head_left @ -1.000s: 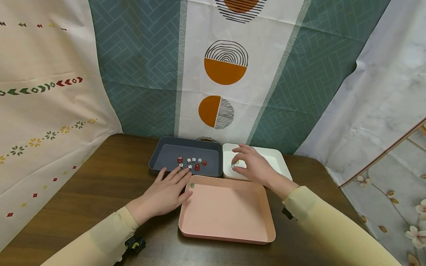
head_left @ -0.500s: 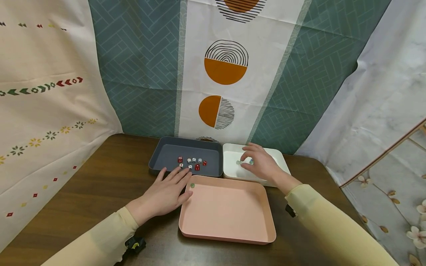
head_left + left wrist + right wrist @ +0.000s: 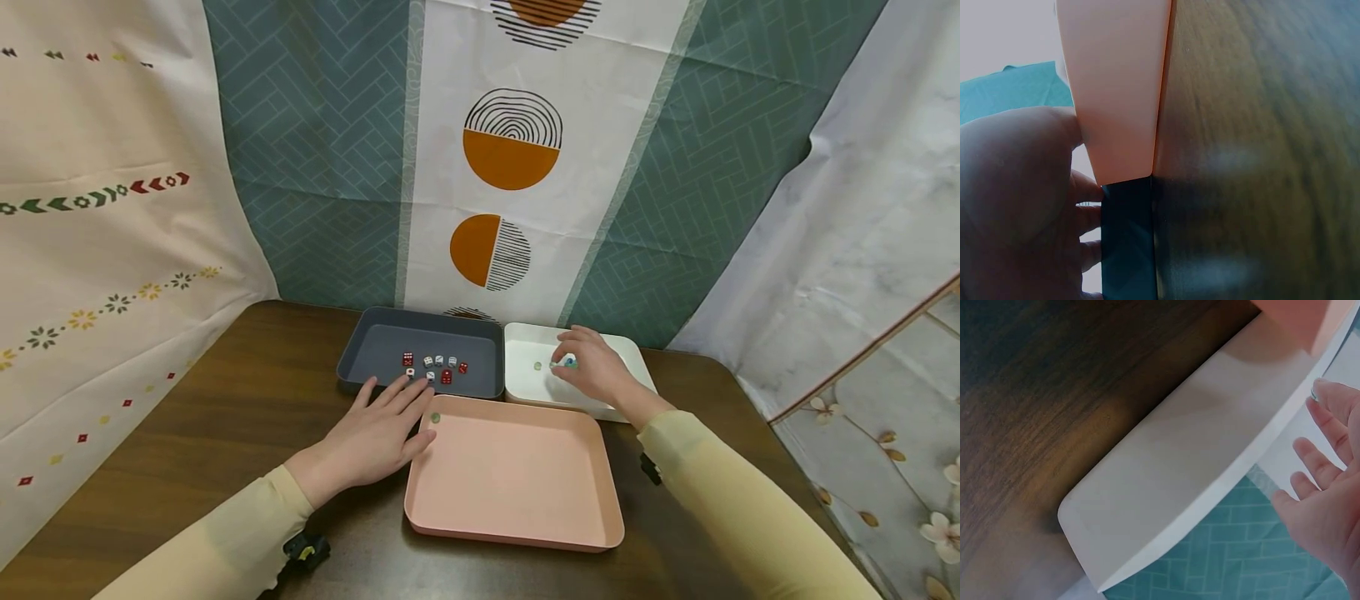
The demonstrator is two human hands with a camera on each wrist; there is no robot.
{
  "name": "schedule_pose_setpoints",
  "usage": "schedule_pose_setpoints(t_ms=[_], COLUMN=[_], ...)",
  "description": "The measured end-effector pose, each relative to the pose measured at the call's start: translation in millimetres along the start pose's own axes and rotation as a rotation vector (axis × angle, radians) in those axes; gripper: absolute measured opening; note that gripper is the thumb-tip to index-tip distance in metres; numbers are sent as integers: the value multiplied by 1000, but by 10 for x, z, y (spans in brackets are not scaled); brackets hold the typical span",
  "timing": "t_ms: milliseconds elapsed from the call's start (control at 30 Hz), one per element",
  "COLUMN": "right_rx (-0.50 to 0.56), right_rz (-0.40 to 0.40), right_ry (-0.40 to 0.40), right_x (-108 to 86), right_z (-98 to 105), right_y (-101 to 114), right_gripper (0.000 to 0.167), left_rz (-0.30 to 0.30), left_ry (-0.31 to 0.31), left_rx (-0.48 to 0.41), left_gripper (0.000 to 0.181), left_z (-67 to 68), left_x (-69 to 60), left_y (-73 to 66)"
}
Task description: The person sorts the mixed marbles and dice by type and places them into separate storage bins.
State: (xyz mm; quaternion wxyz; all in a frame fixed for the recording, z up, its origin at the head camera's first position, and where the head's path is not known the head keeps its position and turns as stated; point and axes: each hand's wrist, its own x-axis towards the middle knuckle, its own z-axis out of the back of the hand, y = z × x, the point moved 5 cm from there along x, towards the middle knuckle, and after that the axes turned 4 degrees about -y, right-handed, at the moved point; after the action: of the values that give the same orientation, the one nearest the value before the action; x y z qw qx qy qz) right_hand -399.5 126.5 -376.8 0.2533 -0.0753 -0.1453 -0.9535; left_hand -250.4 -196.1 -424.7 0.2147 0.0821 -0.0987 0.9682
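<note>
My left hand (image 3: 367, 437) lies with straight, spread fingers across the near left edge of the dark grey tray (image 3: 360, 337) and the left corner of the pink tray (image 3: 517, 533). In the left wrist view, its fingers are beside both tray walls. Over the white tray (image 3: 637, 371), my right hand (image 3: 595, 369) has its thumb and forefinger brought together at a small greenish glass marble (image 3: 552, 364). A glint of it shows at the thumb tip in the right wrist view. Other marbles (image 3: 537, 367) lie in this tray, partly behind the hand.
Several red and white dice (image 3: 446, 377) lie in the dark grey tray. One green marble (image 3: 435, 417) sits in the pink tray's far left corner. The three trays adjoin on a brown wooden table (image 3: 202, 433), with patterned cloth (image 3: 322, 167) hanging behind.
My right hand has moved rightward over the white tray, and its thumb and forefinger have come closer together at a marble. The left hand has stayed in place.
</note>
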Motion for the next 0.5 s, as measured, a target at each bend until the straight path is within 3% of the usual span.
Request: schedule_pose_setpoints(t_ms=[500], right_rx=[-52], right_rz=[-30], right_ry=[41], right_x=[123], right_z=[-175], right_y=[-117], right_gripper=[13], left_rz=[4], left_ry=[8], left_rx=[3], left_gripper=[68], left_z=[16], left_x=[4], left_y=[-15])
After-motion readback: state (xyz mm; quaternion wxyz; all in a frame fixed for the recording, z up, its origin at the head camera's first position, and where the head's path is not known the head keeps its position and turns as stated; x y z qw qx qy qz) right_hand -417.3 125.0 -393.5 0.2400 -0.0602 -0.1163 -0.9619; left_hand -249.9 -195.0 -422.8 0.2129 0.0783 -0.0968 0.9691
